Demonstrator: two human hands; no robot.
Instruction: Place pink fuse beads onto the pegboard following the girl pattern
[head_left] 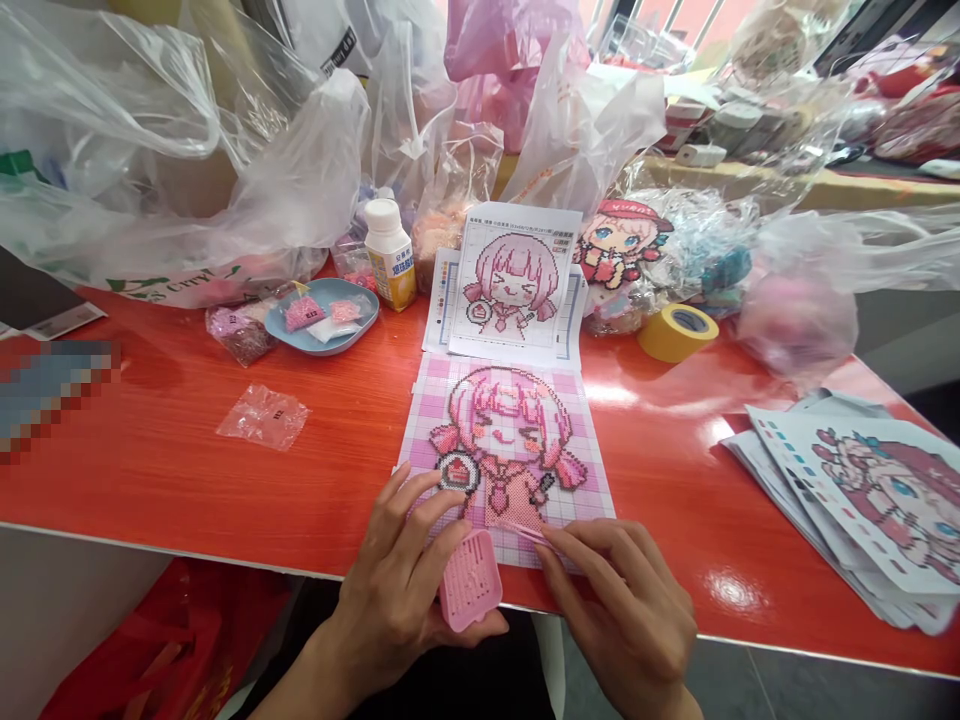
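Observation:
My left hand [405, 560] holds a small pink tray [471, 582] with beads in its grooves, at the front edge of the table. Pinched in my right hand [619, 590] are thin pink tweezers [525, 533], their tips over the lower part of the bead picture. That picture, a pink-haired cartoon figure on a pegboard [598, 500], lies flat in front of me. Fingers of my left hand reach over its lower left part. Behind it a printed pattern sheet [514, 275] of the same figure leans upright.
On the left are a blue plate [330, 345] with bead bags, an empty clear bag [264, 417] and a white bottle [389, 255]. Yellow tape [678, 333] and stacked printed sheets [885, 500] lie to the right. Plastic bags [285, 170] crowd the back.

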